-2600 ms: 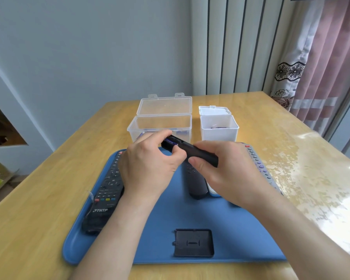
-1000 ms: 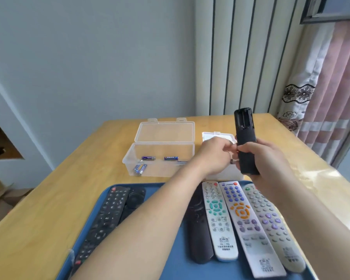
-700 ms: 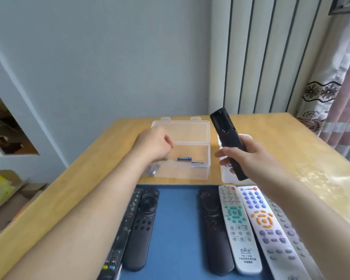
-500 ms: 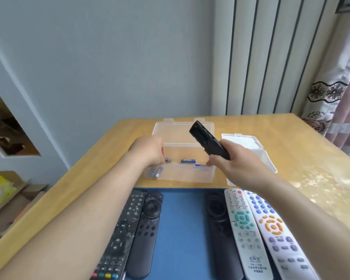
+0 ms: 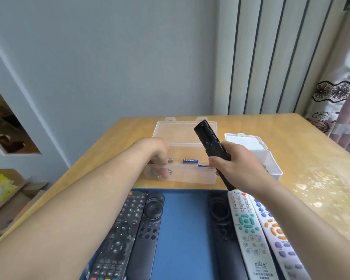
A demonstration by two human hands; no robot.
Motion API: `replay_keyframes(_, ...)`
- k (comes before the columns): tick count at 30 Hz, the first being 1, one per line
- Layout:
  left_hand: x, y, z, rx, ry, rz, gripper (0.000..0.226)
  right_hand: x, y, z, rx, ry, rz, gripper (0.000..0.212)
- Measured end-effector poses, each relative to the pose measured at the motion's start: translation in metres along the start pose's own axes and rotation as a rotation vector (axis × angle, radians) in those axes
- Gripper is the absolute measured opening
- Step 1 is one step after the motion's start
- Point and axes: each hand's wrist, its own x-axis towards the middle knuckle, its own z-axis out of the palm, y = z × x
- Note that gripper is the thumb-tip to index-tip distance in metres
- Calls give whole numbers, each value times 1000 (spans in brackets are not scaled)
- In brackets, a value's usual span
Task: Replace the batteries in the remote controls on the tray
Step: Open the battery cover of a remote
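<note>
My right hand (image 5: 237,167) grips a black remote (image 5: 207,138) by its lower half, tilted up and to the left over the clear plastic box (image 5: 190,177). The remote's back faces me with the battery bay uncovered. My left hand (image 5: 157,151) reaches down into the left end of that box, its fingertips blurred behind the wall, next to loose blue batteries (image 5: 190,160). Whether the fingers hold a battery is unclear. Several other remotes lie on the blue tray (image 5: 182,229).
A small white box (image 5: 271,164) with its lid open stands right of the clear box. On the tray lie black remotes (image 5: 119,235) at the left and white remotes (image 5: 249,233) at the right. The wooden table ends near a wall and curtains.
My left hand left the remote and moved left into the clear box. My right hand carried the remote from upright to tilted over the box. The view rose off the tray's near end.
</note>
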Motion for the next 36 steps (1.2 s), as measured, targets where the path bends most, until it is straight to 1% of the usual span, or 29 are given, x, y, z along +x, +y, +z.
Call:
replay_keyframes(2, -1, -1, -3, -119, 30, 41, 12, 0, 1, -1, 33, -5, 12, 10)
replay_keyframes(3, -3, -2, -4, -183, 92, 75, 12, -1, 2, -1, 69, -5, 22, 10)
replay_keyframes(4, -3, 0, -4, -203, 191, 124, 11, 0, 3, -2, 119, -2, 35, 8)
replay_keyframes(6, -3, 8, -1, -141, 361, 239, 14, 0, 5, -4, 224, 9, 64, 6)
replay_keyframes(7, -3, 14, 3, -75, 399, 295, 16, 0, 4, -5, 260, 11, 77, 6)
replay_keyframes(9, 1, 24, 9, 86, 394, 362, 17, 1, 4, -5, 309, 4, 93, 7)
replay_keyframes(12, 11, 29, 8, 235, 340, 371, 14, 0, 2, -7, 334, 2, 100, 7)
replay_keyframes(14, 12, 35, 5, 264, 303, 363, 12, -1, 2, -9, 379, 8, 122, 8)
replay_keyframes(16, 8, 42, 5, 265, 281, 332, 9, -4, 0, -10, 482, -2, 154, 10)
replay_keyframes(18, 2, 47, 4, 238, 314, 304, 7, -9, 0, -11, 629, -26, 210, 10)
replay_keyframes(19, -2, 46, 3, 165, 372, 281, 7, -10, 0, -11, 713, -33, 243, 8)
replay_keyframes(20, -7, 45, 0, 12, 446, 260, 6, -11, 0, -14, 775, -32, 269, 7)
replay_keyframes(21, -14, 43, -2, -252, 493, 242, 4, -11, 1, -14, 819, -31, 287, 10)
replay_keyframes(22, -26, 45, -5, -613, 511, 255, 5, -12, 1, -16, 849, -19, 296, 14)
replay_keyframes(23, -40, 47, -5, -1000, 476, 306, 10, -11, 0, -16, 879, -6, 301, 19)
replay_keyframes(24, -58, 52, -5, -1319, 397, 397, 15, -13, -4, -18, 912, 12, 303, 23)
replay_keyframes(25, -72, 56, -2, -1515, 339, 474, 21, -13, -7, -18, 946, 18, 304, 24)
replay_keyframes(26, -86, 60, 1, -1623, 319, 527, 24, -16, -13, -19, 977, 14, 298, 23)
replay_keyframes(28, -106, 67, 11, -1736, 342, 576, 25, -22, -23, -23, 1015, -15, 280, 16)
replay_keyframes(31, -129, 69, 24, -1859, 394, 536, 21, -40, -37, -29, 1022, -54, 271, 10)
replay_keyframes(33, -142, 70, 32, -1893, 413, 506, 19, -54, -41, -33, 1037, -61, 261, 9)
replay_keyframes(35, -156, 73, 43, -1914, 424, 479, 17, -72, -46, -34, 980, -61, 210, 12)
replay_keyframes(36, -162, 75, 49, -1917, 432, 470, 16, -78, -47, -33, 908, -48, 178, 15)
